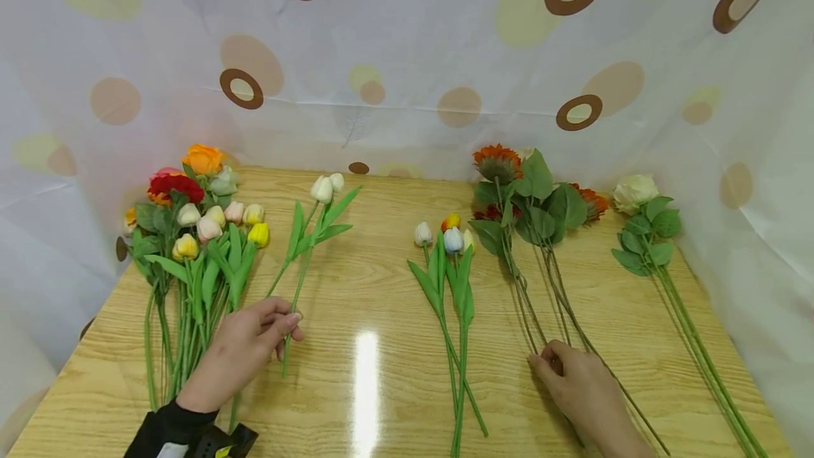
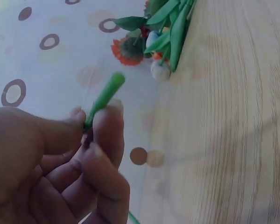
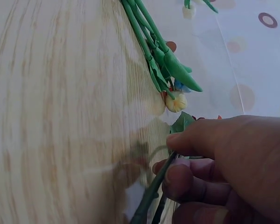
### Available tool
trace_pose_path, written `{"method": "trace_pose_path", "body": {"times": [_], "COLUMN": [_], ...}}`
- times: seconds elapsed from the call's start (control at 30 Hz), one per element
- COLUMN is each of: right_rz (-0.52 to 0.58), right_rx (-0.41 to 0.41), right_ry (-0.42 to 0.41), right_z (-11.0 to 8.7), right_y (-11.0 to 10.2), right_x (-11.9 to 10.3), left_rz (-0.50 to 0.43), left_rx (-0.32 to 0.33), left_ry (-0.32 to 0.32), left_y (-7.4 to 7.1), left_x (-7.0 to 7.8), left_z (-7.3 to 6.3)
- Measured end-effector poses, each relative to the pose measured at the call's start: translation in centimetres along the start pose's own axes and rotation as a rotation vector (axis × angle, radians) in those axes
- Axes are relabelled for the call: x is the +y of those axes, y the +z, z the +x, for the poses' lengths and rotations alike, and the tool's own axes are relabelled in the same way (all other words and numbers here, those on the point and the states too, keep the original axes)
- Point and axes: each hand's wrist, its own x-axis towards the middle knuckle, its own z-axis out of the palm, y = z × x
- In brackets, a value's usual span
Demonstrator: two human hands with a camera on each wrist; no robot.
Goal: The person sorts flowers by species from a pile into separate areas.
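Between thumb and fingers, my left hand [image 1: 251, 345] pinches the green stems of white tulips [image 1: 322, 189], their heads pointing away from me. In the left wrist view a cut stem end [image 2: 113, 86] sticks out past the fingertips of the left hand [image 2: 79, 163]. On the right, my right hand [image 1: 575, 380] pinches thin dark stems of orange flowers [image 1: 499, 162] with broad green leaves. The right wrist view shows a dark green stem [image 3: 151, 191] between the thumb and finger of the right hand [image 3: 224, 163].
Mixed roses and tulips [image 1: 210, 225] lie heaped at the left of the wooden table [image 1: 381, 288]. A few tulips [image 1: 453, 240] in white, blue and orange lie in the middle. Cream roses [image 1: 636, 193] lie at the right edge. A patterned curtain [image 1: 407, 41] hangs behind.
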Motion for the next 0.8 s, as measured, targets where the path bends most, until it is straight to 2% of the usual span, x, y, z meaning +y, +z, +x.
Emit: {"method": "trace_pose_path", "body": {"times": [0.13,0.2,0.27,0.37,0.47,0.57,0.7,0.8], "right_rz": [-0.005,-0.015,-0.024,-0.011,0.076,0.229,0.432,0.551], "right_rx": [0.028,0.088,0.186,0.322,0.383,0.336,0.123,-0.03], "right_ry": [0.012,0.018,0.003,-0.053,-0.182,-0.357,-0.594,-0.729], "right_z": [-0.2,-0.4,-0.6,-0.8,-0.9,-1.1,-1.5,-1.7], "right_y": [0.0,-0.1,-0.3,-0.7,-0.6,0.4,2.7,4.0], "right_x": [-0.3,-0.6,-1.0,-1.8,-2.8,-4.3,-7.1,-8.9], "left_rz": [-0.085,-0.116,-0.168,-0.245,-0.281,-0.327,-0.392,-0.395], "left_rx": [-0.058,-0.091,-0.113,-0.123,-0.121,-0.163,-0.259,-0.281], "left_ry": [0.054,0.085,0.118,0.172,0.244,0.273,0.285,0.312], "left_y": [0.5,0.7,0.7,0.8,1.2,2.7,5.9,8.1], "left_x": [0.6,0.9,1.2,1.7,2.4,3.4,5.0,6.0], "left_z": [0.1,0.1,0.1,0.1,0.1,0.2,0.7,1.0]}}
